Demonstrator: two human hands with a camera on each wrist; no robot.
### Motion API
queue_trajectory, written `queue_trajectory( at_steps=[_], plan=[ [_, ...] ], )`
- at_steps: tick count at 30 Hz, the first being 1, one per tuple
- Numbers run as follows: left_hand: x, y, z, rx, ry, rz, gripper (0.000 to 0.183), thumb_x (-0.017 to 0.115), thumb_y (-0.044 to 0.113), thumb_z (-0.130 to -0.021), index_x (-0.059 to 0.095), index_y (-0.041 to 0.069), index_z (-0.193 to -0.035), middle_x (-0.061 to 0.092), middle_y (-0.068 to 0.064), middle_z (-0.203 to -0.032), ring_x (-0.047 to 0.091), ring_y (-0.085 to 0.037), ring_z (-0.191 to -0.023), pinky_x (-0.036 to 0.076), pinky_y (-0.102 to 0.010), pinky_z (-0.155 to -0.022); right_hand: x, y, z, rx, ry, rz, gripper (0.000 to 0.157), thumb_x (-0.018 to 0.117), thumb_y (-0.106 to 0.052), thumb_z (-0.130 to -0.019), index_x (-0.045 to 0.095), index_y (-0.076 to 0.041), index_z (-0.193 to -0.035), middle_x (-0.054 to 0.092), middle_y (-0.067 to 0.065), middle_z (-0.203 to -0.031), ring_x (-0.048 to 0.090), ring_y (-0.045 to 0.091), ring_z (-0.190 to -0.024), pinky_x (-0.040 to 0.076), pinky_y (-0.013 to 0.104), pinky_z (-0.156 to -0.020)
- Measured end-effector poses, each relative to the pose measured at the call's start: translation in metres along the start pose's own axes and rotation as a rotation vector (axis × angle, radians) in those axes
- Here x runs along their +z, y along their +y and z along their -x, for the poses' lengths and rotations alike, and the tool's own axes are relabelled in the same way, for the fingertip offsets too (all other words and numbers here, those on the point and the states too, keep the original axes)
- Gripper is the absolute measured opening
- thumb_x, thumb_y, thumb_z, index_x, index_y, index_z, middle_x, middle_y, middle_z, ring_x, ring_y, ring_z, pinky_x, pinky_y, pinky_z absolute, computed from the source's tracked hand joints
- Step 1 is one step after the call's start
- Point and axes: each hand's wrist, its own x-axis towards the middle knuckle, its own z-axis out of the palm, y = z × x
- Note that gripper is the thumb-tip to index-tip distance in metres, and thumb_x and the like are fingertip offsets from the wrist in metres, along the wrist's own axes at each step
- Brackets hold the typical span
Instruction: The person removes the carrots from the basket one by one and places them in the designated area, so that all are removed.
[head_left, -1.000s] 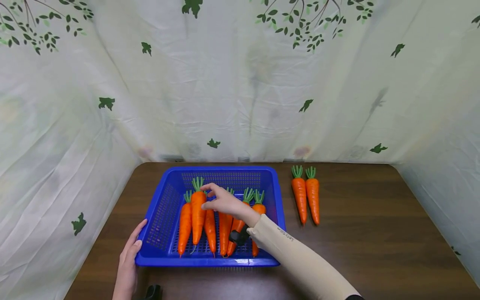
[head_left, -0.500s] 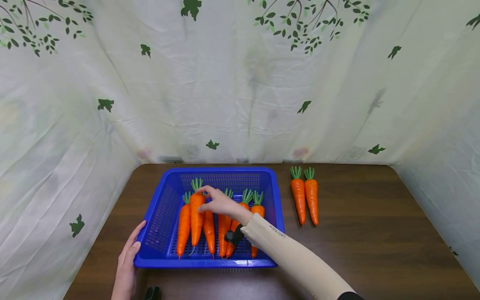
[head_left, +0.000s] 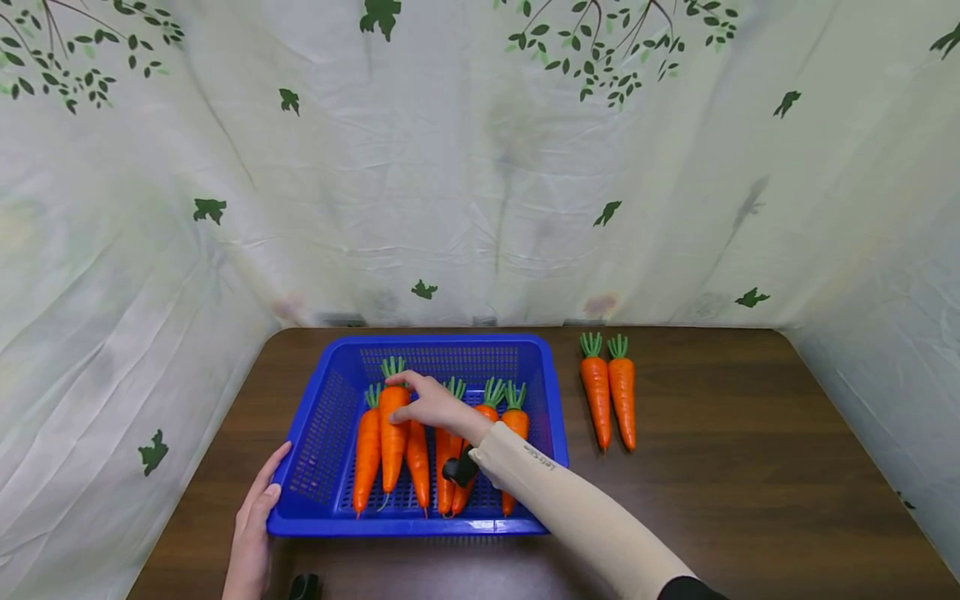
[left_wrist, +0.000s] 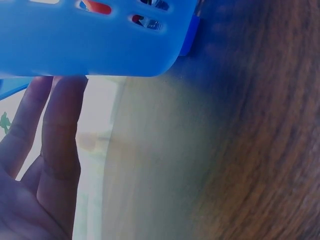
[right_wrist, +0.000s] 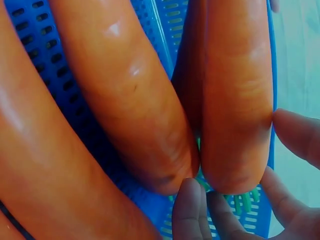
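Observation:
In the head view, my right hand [head_left: 438, 408] reaches into the blue plastic basket [head_left: 408, 527]. Its thumb and index finger pinch the upper part of a carrot [head_left: 392, 454], second from the left, near its green top. From the right wrist view, the thumb [right_wrist: 300, 137] is against that carrot's [right_wrist: 237, 95] side, and other fingers curl at its thick end. My left hand [head_left: 255, 525] is at the basket's front left corner. Its fingers [left_wrist: 61, 130] reach up straight, with the tips at the basket's wall [left_wrist: 100, 55] in the left wrist view.
Several more carrots lie in the basket, one at the far left [head_left: 367, 458] and one at the right end [head_left: 516, 425]. Two carrots [head_left: 596, 400] lie side by side on the brown table [head_left: 750, 467], right of the basket. A leaf-patterned curtain [head_left: 480, 167] stands behind.
My right hand has moved slightly left, and its thumb and index finger have closed in on the carrot. My left hand stays at the basket's corner.

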Motion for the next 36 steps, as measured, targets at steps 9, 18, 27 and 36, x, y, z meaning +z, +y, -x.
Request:
queue_trajectory(
  at_steps=[9, 18, 27, 36],
  plan=[
    [-0.0019, 0.0005, 0.0008, -0.021, 0.004, -0.015, 0.050, 0.029, 0.040, -0.103, 0.028, 0.030, -0.151, 0.016, -0.011, -0.156, 0.025, -0.034, -0.133, 0.036, -0.012, -0.081, 0.0026, 0.0035, -0.0035, -0.003, -0.007, -0.022, 0.057, 0.072, -0.013, -0.084, 0.050, -0.013, -0.137, 0.051, 0.008, -0.125, 0.053, 0.021, -0.101, 0.043, 0.035, -0.085],
    [-0.0021, 0.0013, 0.0005, -0.031, 0.007, -0.030, 0.050, 0.029, 0.041, -0.102, 0.028, 0.031, -0.151, 0.017, -0.011, -0.156, 0.025, -0.035, -0.133, 0.036, -0.019, -0.085, 0.0042, 0.0045, -0.0028, -0.018, -0.010, -0.013, 0.061, 0.075, -0.014, -0.082, 0.049, -0.015, -0.138, 0.054, 0.005, -0.127, 0.054, 0.018, -0.103, 0.042, 0.034, -0.088],
    [-0.0007, 0.0004, 0.0005, -0.013, 0.007, -0.013, 0.050, 0.029, 0.040, -0.102, 0.028, 0.029, -0.151, 0.017, -0.013, -0.156, 0.027, -0.036, -0.131, 0.037, -0.012, -0.080, 0.0049, 0.0058, -0.0032, -0.037, 0.020, -0.039, 0.056, 0.075, -0.002, -0.079, 0.054, -0.014, -0.130, 0.049, 0.004, -0.120, 0.053, 0.019, -0.095, 0.046, 0.033, -0.077],
    [-0.0010, 0.0004, -0.0014, -0.030, 0.005, -0.023, 0.050, 0.028, 0.042, -0.102, 0.027, 0.031, -0.151, 0.016, -0.014, -0.156, 0.026, -0.036, -0.132, 0.038, -0.015, -0.081, 0.0016, 0.0059, -0.0029, -0.056, 0.058, -0.065, 0.057, 0.075, 0.002, -0.076, 0.054, -0.012, -0.128, 0.045, 0.005, -0.119, 0.052, 0.021, -0.092, 0.046, 0.033, -0.073]
  ],
)
